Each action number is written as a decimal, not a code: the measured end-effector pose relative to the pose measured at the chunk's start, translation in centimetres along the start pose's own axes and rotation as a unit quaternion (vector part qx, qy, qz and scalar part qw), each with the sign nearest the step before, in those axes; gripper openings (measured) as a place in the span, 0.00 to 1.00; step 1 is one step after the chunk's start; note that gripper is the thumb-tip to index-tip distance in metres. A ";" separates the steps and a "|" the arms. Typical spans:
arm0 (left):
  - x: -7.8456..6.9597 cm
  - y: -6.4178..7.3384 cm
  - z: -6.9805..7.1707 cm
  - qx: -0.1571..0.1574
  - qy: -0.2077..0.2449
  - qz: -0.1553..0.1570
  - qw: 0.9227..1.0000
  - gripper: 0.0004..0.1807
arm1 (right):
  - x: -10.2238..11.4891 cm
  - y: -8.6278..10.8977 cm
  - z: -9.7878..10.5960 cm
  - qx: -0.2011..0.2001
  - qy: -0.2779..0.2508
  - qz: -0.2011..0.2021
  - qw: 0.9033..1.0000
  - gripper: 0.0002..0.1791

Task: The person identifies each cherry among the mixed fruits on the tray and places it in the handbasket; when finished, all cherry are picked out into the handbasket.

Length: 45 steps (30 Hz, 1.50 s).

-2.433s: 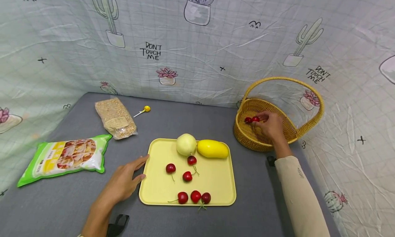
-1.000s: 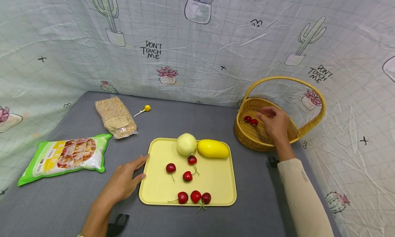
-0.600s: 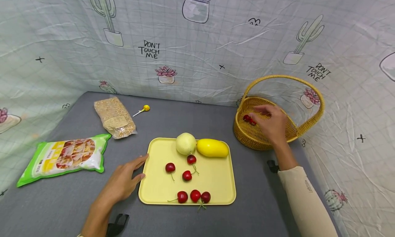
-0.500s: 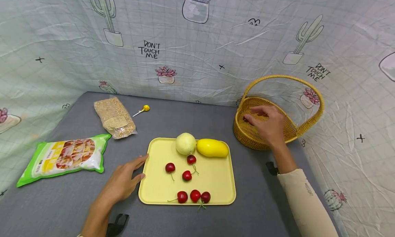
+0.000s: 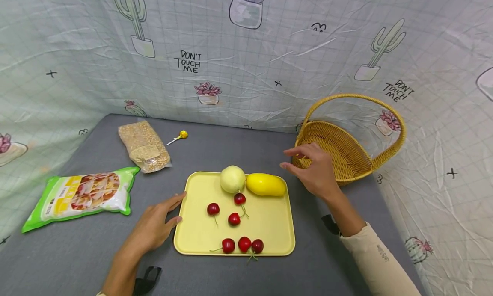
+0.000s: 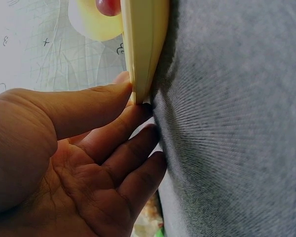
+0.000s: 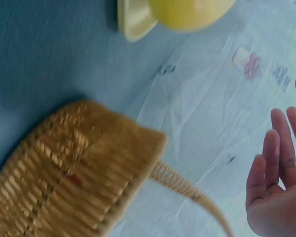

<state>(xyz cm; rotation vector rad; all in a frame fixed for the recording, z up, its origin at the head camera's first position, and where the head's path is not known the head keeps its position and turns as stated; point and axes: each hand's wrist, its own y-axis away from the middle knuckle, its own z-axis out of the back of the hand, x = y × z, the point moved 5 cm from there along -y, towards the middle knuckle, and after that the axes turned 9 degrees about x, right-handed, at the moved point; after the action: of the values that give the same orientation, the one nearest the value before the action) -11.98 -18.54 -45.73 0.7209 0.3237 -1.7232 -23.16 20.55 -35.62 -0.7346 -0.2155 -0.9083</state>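
My left hand (image 5: 155, 225) rests at the left edge of a yellow tray (image 5: 269, 227), its thumb and fingertips touching the rim (image 6: 138, 59). Several red cherries (image 5: 233, 219) with green stems lie on the tray. Behind them sit a pale round fruit (image 5: 233, 179) and a yellow oblong fruit (image 5: 265, 185). My right hand (image 5: 317, 170) hovers between tray and wicker basket (image 5: 352, 159), thumb and fingers apart, holding nothing. It covers the basket's near left part, so the cherries inside are hidden in the head view. A red spot shows through the weave in the right wrist view.
Left of the tray lie a green-and-white snack bag (image 5: 86, 195) and a clear bag of tan grains (image 5: 144, 146). Near it is a yellow lollipop (image 5: 182, 134). The basket's tall handle (image 5: 356, 96) arches up beside the patterned cloth (image 5: 246, 73) at the back.
My right hand has released a cherry beside another in the basket. Then it has risen and moved left and nearer, over the basket's rim. My left hand stays at the tray.
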 end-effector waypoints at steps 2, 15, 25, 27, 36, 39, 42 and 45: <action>0.0 0.0 0.0 -0.001 0.001 -0.001 1.000 0.37 | 0.7 0.2 -0.6 0.015 0.002 0.007 1.000 0.19; -0.1 -0.1 0.0 -0.001 -0.004 -0.001 1.000 0.37 | 3.8 1.7 -4.7 0.131 -0.036 0.027 0.990 0.16; -0.2 0.0 0.0 -0.012 0.001 -0.017 1.000 0.36 | 5.2 2.6 -7.4 0.206 -0.043 -0.001 0.978 0.16; -0.2 0.0 0.1 -0.012 0.001 -0.016 1.000 0.36 | 5.4 2.7 -7.9 0.217 -0.039 -0.006 0.975 0.16; -0.2 0.0 0.2 -0.009 0.001 -0.011 1.000 0.36 | 5.6 2.8 -10.4 0.279 -0.044 -0.020 0.959 0.17; -0.2 0.0 0.1 -0.009 -0.001 -0.012 1.000 0.36 | 5.8 2.6 -11.0 0.285 -0.034 -0.022 0.958 0.16; -0.1 0.0 0.1 -0.009 0.000 -0.012 1.000 0.36 | 6.0 2.5 -11.5 0.289 -0.015 -0.025 0.957 0.15; -0.1 0.0 0.1 -0.008 0.001 -0.011 1.000 0.36 | 6.3 2.4 -11.8 0.292 0.004 -0.025 0.956 0.14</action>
<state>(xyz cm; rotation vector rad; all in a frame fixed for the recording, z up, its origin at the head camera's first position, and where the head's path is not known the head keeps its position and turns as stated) -11.99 -18.55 -45.59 0.7102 0.3485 -1.7382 -18.95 9.72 -42.59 -0.1760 -0.4746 -0.8363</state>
